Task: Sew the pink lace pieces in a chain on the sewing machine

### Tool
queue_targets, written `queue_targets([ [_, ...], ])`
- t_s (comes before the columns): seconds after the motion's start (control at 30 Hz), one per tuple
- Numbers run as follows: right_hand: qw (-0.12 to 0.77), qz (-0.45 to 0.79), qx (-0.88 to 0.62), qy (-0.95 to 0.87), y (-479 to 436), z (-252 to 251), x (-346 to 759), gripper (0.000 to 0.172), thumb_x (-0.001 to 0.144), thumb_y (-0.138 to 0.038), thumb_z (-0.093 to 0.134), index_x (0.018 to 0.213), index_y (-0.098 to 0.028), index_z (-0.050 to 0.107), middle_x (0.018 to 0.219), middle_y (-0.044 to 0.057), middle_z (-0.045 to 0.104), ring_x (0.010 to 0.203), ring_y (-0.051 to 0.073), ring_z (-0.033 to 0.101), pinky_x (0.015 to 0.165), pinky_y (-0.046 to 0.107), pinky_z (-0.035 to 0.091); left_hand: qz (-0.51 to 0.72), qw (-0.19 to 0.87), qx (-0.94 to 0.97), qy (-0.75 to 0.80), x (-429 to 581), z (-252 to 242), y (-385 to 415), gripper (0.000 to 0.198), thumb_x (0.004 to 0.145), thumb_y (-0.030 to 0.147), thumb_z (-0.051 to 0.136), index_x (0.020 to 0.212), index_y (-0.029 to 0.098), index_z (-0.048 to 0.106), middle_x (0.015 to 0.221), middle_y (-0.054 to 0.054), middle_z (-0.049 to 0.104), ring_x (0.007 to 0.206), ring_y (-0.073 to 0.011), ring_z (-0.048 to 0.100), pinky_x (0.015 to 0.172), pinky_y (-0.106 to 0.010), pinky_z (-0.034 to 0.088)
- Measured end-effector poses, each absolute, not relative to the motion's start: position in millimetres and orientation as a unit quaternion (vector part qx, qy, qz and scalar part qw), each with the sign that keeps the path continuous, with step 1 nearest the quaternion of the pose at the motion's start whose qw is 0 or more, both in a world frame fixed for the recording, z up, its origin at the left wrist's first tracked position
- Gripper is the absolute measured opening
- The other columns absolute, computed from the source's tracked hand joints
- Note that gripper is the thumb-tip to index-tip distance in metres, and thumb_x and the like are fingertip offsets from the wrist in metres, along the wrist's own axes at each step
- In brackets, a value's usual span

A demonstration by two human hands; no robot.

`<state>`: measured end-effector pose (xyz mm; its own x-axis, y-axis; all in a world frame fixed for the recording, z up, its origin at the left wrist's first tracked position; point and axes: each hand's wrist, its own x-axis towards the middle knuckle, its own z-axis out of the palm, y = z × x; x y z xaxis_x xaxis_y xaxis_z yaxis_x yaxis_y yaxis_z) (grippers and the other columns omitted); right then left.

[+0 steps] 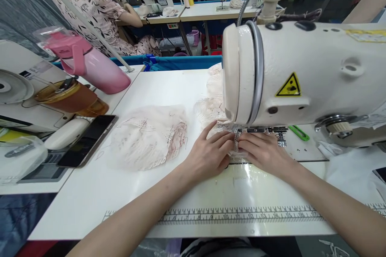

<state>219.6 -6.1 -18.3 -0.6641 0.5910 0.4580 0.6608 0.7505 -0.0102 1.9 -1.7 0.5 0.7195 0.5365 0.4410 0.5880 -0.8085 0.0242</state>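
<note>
My left hand and my right hand lie flat on the white table, fingertips meeting on a narrow lace strip under the presser foot of the cream sewing machine. Both hands pinch and press the strip against the machine bed. Pale pink lace fabric trails away behind the needle area. A pile of thin pink lace pieces lies just left of my left hand.
A black phone, a pink bottle and a brown cup sit at the left. Green snips lie under the machine arm. A printed ruler runs along the table front. Another person sits at a far machine.
</note>
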Motion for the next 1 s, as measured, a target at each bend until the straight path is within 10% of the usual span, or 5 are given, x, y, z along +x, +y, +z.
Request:
queue_targets([
  [0.27, 0.288, 0.003, -0.28, -0.916, -15, -8, 217, 0.013, 0.085, -0.011, 0.049, 0.09, -0.019, 0.058, 0.087, 0.001, 0.066, 0.092, 0.017, 0.06, 0.09, 0.037, 0.044, -0.26, 0.147, -0.933, -0.202, -4, 8, -1, 0.018, 0.089, 0.018, 0.053, 0.072, 0.02, 0.056, 0.06, 0.006, 0.055, 0.058, -0.0097, 0.048, 0.088, -0.033, 0.045],
  [1.0, 0.318, 0.01, -0.228, -0.92, -16, 3, 214, 0.007, 0.088, -0.015, 0.056, 0.091, -0.018, 0.061, 0.087, 0.0, 0.068, 0.088, 0.014, 0.061, 0.098, 0.038, 0.048, -0.249, 0.209, -0.932, -0.162, -1, 16, -7, 0.03, 0.088, 0.01, 0.054, 0.06, 0.021, 0.052, 0.055, 0.007, 0.051, 0.054, -0.0092, 0.044, 0.078, -0.028, 0.046],
])
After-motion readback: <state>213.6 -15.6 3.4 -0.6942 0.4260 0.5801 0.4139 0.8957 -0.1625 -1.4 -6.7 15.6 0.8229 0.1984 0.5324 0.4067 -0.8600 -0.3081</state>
